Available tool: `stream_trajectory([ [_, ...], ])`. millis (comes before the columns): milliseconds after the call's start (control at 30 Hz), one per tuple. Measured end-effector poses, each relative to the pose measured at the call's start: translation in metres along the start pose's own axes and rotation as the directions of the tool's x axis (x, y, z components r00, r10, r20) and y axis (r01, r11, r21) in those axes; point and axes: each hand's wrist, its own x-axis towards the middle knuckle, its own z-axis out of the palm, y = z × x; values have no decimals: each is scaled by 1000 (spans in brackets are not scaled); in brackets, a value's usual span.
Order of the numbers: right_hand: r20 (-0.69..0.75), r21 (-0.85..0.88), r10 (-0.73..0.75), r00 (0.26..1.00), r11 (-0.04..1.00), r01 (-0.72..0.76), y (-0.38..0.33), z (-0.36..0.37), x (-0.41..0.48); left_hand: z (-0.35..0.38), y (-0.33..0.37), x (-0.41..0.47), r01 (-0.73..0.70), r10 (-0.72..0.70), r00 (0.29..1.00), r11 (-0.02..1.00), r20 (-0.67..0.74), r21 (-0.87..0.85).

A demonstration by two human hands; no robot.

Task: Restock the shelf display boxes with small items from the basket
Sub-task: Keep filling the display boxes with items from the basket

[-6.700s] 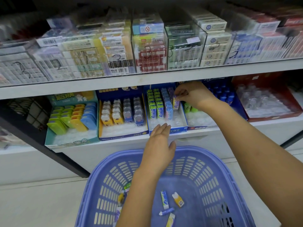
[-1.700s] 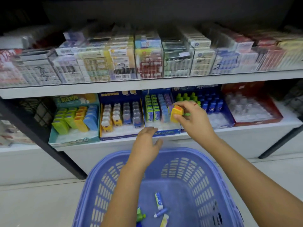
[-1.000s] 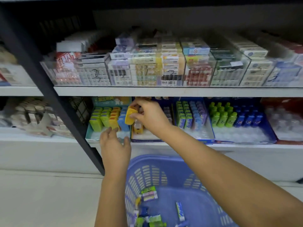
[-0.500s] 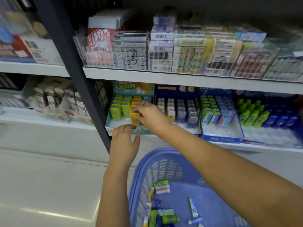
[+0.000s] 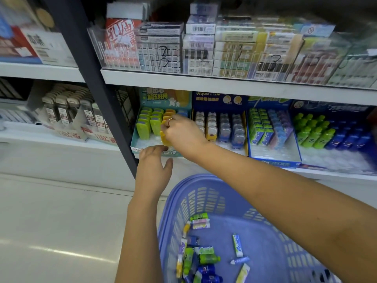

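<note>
- Yellow item (image 5: 163,138), pinched in the curled fingers (image 5: 167,127) of the right hand (image 5: 183,133), is at the front of the teal box (image 5: 135,142); pushed in askew, it could topple the green row (image 5: 143,127) beside it.
- Left hand (image 5: 154,168), fingers relaxed and empty, touches the box front; a nudge could shift it.
- Basket (image 5: 204,193) below holds more stock; a post (image 5: 98,88) crowds the box's left.

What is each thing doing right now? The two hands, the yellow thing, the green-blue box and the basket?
right hand, pinching the yellow case
yellow case, upright, at the front of its row in the teal box
left hand, open, fingertips at the teal box's front
teal box, partly filled, front slots bare
basket, a few loose items on its floor
</note>
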Motion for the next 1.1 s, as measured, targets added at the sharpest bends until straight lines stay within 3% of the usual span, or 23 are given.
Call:
stream_trajectory([
  [267,102,23,94,990,995,-97,-2,4,0,-9,7,-6,-6,6,1000,1000,-11,-21],
  [433,128,138,96,987,984,-113,2,-3,-9,-32,32,-17,-7,-10,981,996,-193,-87],
  [500,31,268,106,994,957,-110,4,-3,-40,-36,40,-19,18,-26,995,997,-98,-79],
  [600,-81,501,208,975,854,-140,-1,16,-107,-18,48,-26,95,-88,969,995,231,-20],
  [633,-20,547,246,969,814,-195,-4,29,-131,-4,49,-31,92,-102,935,995,341,46],
  [700,272,525,253,929,770,-363,-5,63,-175,29,50,-42,57,-136,838,985,528,162],
  [800,648,438,158,745,723,-534,-9,115,-224,80,35,-66,36,-250,667,952,702,305],
  [867,737,428,82,670,711,-558,-16,143,-242,106,16,-84,-10,-328,537,919,777,394],
  [933,782,445,26,623,678,-586,-28,162,-249,124,0,-99,-54,-378,457,892,805,449],
  [1000,798,457,9,603,643,-614,-41,177,-249,140,-13,-103,-19,-384,474,895,792,446],
  [1100,816,463,-24,578,625,-628,-64,193,-244,155,-18,-95,44,-343,582,919,737,393],
])
